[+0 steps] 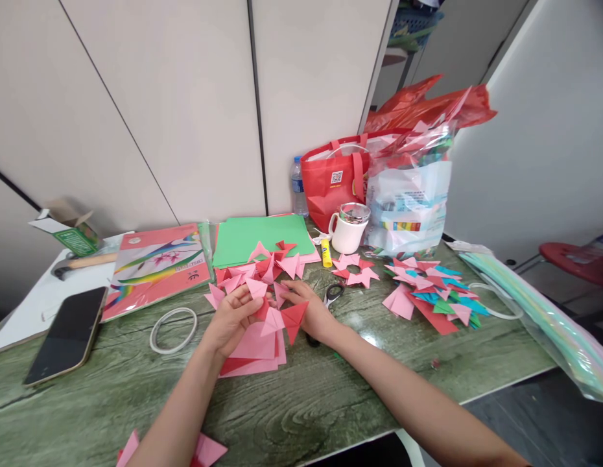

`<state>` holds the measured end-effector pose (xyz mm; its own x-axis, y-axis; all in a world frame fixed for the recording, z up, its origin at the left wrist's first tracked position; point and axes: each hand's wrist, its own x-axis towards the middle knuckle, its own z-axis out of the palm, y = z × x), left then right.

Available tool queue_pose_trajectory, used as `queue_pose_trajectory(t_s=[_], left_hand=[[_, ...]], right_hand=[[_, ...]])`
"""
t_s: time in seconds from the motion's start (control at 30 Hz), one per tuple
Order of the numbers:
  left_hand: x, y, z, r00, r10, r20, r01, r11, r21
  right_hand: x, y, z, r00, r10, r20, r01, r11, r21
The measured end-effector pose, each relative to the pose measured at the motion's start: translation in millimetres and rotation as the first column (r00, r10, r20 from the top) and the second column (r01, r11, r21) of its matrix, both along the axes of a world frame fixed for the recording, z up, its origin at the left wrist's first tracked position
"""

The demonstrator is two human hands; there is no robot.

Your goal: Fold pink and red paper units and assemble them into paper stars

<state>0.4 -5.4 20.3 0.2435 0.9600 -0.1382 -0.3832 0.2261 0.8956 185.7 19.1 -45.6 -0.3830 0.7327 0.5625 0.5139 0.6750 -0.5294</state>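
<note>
Both hands are raised a little over the table, holding a partly joined ring of folded pink and red paper pieces. My left hand pinches a pink piece on the ring's left side. At its right side, the fingers of my right hand are closed around the ring, partly hidden behind it. Below the hands lies a stack of pink paper sheets. More folded pink and red pieces are heaped just beyond. Black-handled scissors lie partly behind my right hand.
A finished pink-red paper ring, yellow glue stick and white mug stand beyond my right hand. Coloured folded pieces lie right. A tape ring, phone and paper pack lie left. Green sheets are behind.
</note>
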Motion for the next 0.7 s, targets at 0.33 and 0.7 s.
queue_pose_trajectory(t_s=[0.33, 0.7], left_hand=[[2, -2, -2.5, 0.997, -0.026, -0.075, 0.024, 1.0, -0.02], [5, -4, 0.5, 0.99, -0.064, -0.126, 0.067, 0.998, 0.019]], right_hand=[[3, 0, 6.0, 0.966, -0.143, -0.214, 0.139, 0.99, -0.034], [-1, -8, 19.4, 0.951, -0.065, -0.302, 0.044, 0.996, -0.073]])
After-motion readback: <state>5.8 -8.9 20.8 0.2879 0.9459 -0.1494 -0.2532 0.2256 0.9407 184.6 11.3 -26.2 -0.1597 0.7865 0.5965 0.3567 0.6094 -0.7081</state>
